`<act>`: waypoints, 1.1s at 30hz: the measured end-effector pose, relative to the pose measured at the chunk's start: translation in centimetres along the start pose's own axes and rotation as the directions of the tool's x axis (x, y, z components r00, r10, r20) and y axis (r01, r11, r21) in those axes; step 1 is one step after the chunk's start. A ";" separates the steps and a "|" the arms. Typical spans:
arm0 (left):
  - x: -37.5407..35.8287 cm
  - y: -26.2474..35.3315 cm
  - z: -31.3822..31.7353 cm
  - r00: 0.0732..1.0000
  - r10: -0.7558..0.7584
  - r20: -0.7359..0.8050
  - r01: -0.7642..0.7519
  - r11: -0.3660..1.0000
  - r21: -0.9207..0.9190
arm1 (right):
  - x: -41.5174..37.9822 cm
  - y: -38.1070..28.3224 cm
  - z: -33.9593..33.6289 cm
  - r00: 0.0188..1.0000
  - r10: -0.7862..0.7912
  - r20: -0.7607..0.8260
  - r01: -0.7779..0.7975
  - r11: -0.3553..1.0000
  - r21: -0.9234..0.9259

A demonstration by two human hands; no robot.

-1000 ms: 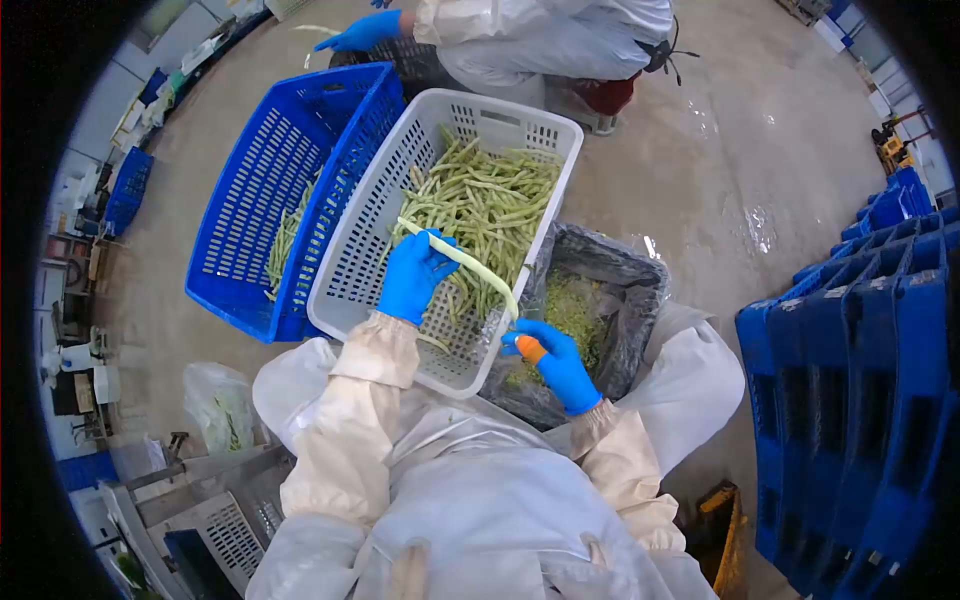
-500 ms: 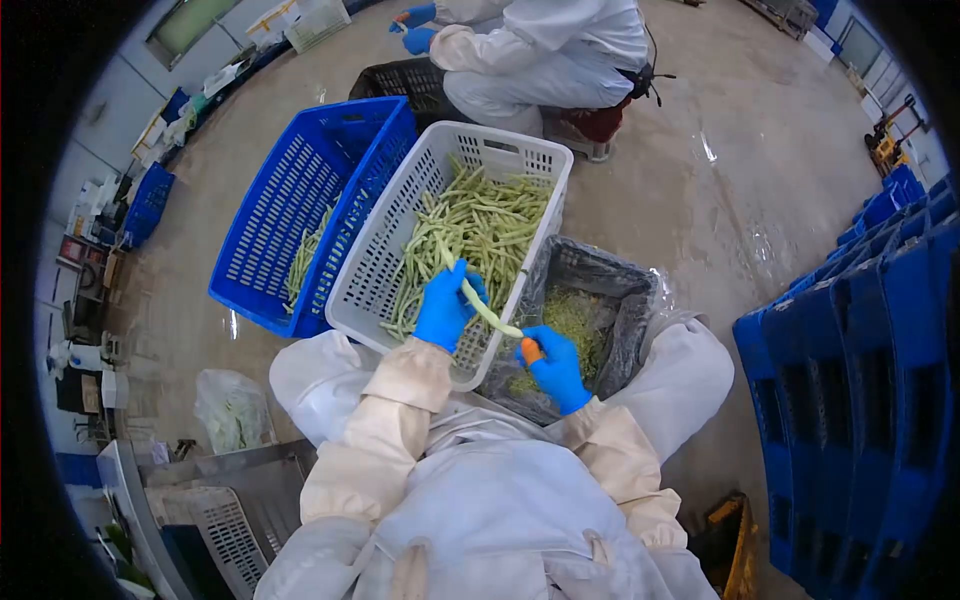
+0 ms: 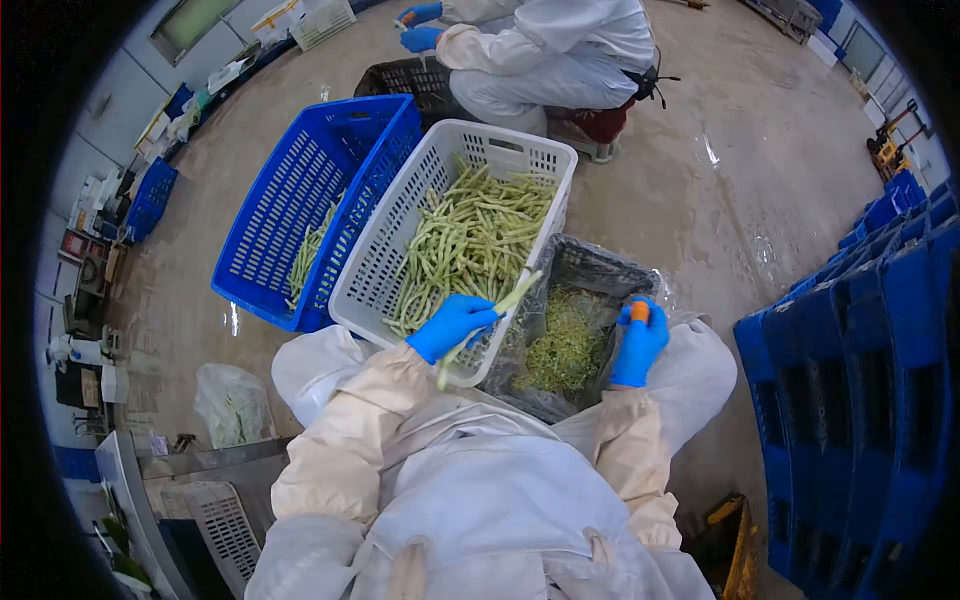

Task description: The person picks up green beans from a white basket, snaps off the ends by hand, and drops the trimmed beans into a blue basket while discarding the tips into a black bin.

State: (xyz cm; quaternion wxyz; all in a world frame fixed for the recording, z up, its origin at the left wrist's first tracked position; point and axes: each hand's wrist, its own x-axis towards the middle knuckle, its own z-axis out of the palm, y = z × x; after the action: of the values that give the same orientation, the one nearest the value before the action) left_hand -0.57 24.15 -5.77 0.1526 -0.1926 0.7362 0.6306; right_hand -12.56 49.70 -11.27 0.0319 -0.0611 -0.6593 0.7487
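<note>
My left hand, in a blue glove, is closed around one long pale green bean over the near end of the white basket. The bean points up and right past the basket's side, its other end below my fingers. Many similar beans fill the white slotted basket. My right hand, also gloved in blue, is curled up over the right side of a black-lined bin. A small orange piece shows at its thumb; I cannot tell whether it is a tool or a thumb cover. Green trimmings lie in the bin.
Left of the white basket stands a blue basket with some beans inside. Beyond, a person in white sits by a dark crate. Blue pallets are stacked at the right. The floor looks wet.
My right hand has moved right, away from the bean, to above the bin's right side. My left hand has come down slightly nearer me, and the bean now tilts up to the right.
</note>
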 end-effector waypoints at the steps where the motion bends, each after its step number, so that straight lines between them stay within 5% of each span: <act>1: -0.4 -0.5 -0.2 1.000 -0.003 0.000 0.003 1.000 0.001 | -0.2 0.3 0.0 1.000 0.003 0.000 -0.003 1.000 0.001; 3: -0.7 -1.4 -0.4 0.995 0.083 0.058 -0.075 0.989 -0.127 | -0.8 0.1 -0.2 0.942 -0.190 0.278 0.317 0.780 -0.539; 4: -0.7 -1.6 -0.4 0.990 0.099 0.100 -0.092 0.993 -0.077 | -1.5 0.3 0.9 0.843 -0.393 0.368 0.534 0.695 -0.481; 5: -0.6 -1.8 -0.4 0.990 0.099 0.098 -0.092 0.993 -0.079 | -2.1 0.4 1.6 0.842 -0.393 0.371 0.536 0.694 -0.480; 7: -0.8 -1.8 -0.3 0.986 0.062 0.154 -0.067 0.997 0.033 | -3.7 -2.9 3.7 0.679 -0.532 0.505 0.712 0.643 -0.280; 8: -0.7 -1.7 -0.3 0.986 0.061 0.154 -0.067 0.997 0.032 | -3.6 -2.6 3.6 0.679 -0.532 0.506 0.712 0.643 -0.281; 10: -0.6 -1.6 -0.4 0.979 0.048 0.200 -0.069 0.993 0.100 | -3.5 -2.0 3.4 0.527 -0.372 0.764 0.736 0.649 -0.192; 17: -1.4 0.2 -0.7 0.978 0.028 0.206 -0.054 0.991 0.122 | -4.1 -1.1 3.5 0.560 -0.355 0.748 0.718 0.659 -0.225; 23: -1.0 -0.6 -0.1 0.989 0.040 0.145 -0.063 0.986 0.154 | -4.7 -0.6 4.1 0.524 -0.377 0.764 0.838 0.390 -0.383; 25: -0.6 -1.2 0.3 0.954 0.288 0.088 -0.293 0.825 0.483 | -4.8 0.5 4.5 0.473 -0.281 0.835 0.879 0.220 -0.424; 26: -0.5 -1.6 0.5 0.954 0.287 0.089 -0.294 0.826 0.482 | -5.0 1.1 4.5 0.475 -0.279 0.835 0.878 0.219 -0.426; 28: -0.5 -1.3 0.8 0.914 0.389 0.115 -0.316 0.507 0.802 | -5.2 1.8 4.9 0.494 -0.121 0.861 0.865 0.170 -0.472; 29: -0.3 -1.2 0.6 0.910 0.397 0.117 -0.322 0.502 0.802 | -5.0 2.0 4.8 0.495 -0.127 0.860 0.865 0.162 -0.474; 31: 0.2 -1.7 -0.3 0.922 0.383 0.062 -0.332 0.694 0.639 | -4.7 2.1 4.4 0.781 -0.112 0.615 0.401 0.844 -0.355; 32: 0.4 -2.0 -0.4 0.919 0.389 0.062 -0.335 0.692 0.639 | -4.5 2.2 4.1 0.780 -0.118 0.615 0.406 0.842 -0.354; 33: 0.5 -2.4 -0.3 0.942 0.333 0.028 -0.310 0.840 0.445 | -4.3 1.8 4.0 0.793 0.000 0.609 0.097 0.987 -0.126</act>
State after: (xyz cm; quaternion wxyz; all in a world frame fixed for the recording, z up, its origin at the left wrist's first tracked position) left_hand 0.10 23.50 -8.04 0.0659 -0.0422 0.8857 0.4577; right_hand -8.73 44.98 -12.33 -0.1666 0.1971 -0.6907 0.6755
